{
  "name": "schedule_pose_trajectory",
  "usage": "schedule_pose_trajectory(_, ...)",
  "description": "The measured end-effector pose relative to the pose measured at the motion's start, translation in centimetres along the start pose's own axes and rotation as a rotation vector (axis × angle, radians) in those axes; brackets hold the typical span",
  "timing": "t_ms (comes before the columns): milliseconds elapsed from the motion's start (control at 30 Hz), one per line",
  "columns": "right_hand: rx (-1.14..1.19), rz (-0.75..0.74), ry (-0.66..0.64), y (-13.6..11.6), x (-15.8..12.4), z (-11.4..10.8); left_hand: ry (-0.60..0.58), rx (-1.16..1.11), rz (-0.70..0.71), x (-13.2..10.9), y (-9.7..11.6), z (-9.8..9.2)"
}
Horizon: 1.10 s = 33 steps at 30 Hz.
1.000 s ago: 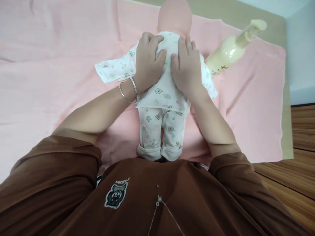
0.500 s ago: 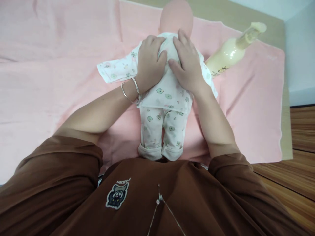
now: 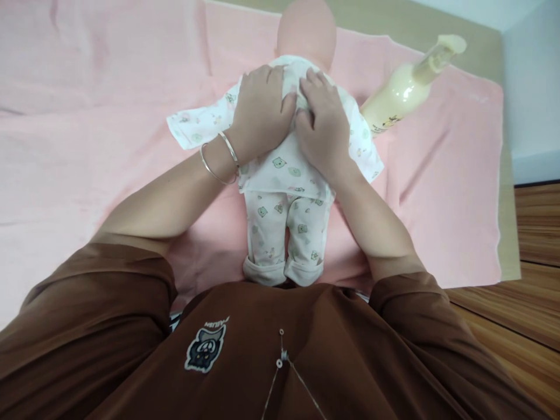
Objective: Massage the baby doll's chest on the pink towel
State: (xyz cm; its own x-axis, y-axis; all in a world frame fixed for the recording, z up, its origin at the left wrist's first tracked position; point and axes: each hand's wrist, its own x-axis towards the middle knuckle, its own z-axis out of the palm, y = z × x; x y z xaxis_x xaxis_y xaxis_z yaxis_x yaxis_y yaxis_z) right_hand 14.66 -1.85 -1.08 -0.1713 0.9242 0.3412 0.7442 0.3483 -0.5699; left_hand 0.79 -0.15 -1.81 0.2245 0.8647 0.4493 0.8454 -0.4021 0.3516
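One doll point(image 3: 286, 175) is lying on one blanket point(image 3: 109, 116). Left hand point(image 3: 258, 114) and right hand point(image 3: 324, 131) are pressing its upper body, thumbs touching, fingers curling; whether they are gripping cloth, I cannot tell. Two bracelets point(image 3: 219, 157) are circling the left wrist. One bottle point(image 3: 400, 96) is lying beside the doll.

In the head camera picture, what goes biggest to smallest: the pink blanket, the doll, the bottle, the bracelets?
1. pink blanket
2. doll
3. bottle
4. bracelets
The bottle lies farther from the camera, so it may look smaller than it is.
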Motion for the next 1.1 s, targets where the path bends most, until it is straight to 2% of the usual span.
schedule_pose_trajectory(133,-0.213,0.134,0.016,0.6,1.0,-1.4,-0.036,0.074,0.058,-1.5,2.5,-2.5)
schedule_pose_trajectory(233,-0.318,0.129,-0.021,0.6,1.2,-2.0,-0.047,0.088,0.140,-1.7,3.2,-2.7)
schedule_pose_trajectory(367,-0.410,0.090,-0.077,-1.0,0.3,-2.5,-0.088,0.062,0.075,-0.6,1.8,-1.4)
schedule_pose_trajectory(500,-0.442,0.023,-0.060,-4.2,-2.0,-2.6,-0.085,0.037,-0.052,0.5,-0.2,-0.3)
schedule_pose_trajectory(600,-0.444,-0.010,-0.056,-5.4,-2.8,-2.4,-0.097,0.041,-0.058,0.9,-1.0,0.2)
schedule_pose_trajectory(733,-0.456,0.003,-0.061,-4.1,-1.6,-2.6,-0.075,0.118,-0.012,0.5,-0.3,-0.2)
schedule_pose_trajectory(833,-0.449,0.049,-0.114,-2.4,0.0,-3.1,-0.030,0.073,0.096,-0.5,1.2,-1.3)
schedule_pose_trajectory(900,-0.461,0.057,-0.150,-1.5,0.7,-3.2,-0.026,0.027,0.119,-1.0,2.1,-1.7)
schedule_pose_trajectory(1000,-0.475,0.031,-0.133,-0.7,1.2,-3.1,-0.021,0.001,0.090,-1.0,2.3,-1.2)
schedule_pose_trajectory(1100,-0.474,0.020,-0.120,-0.8,1.0,-3.0,-0.045,-0.013,0.077,-0.3,1.6,-0.4)
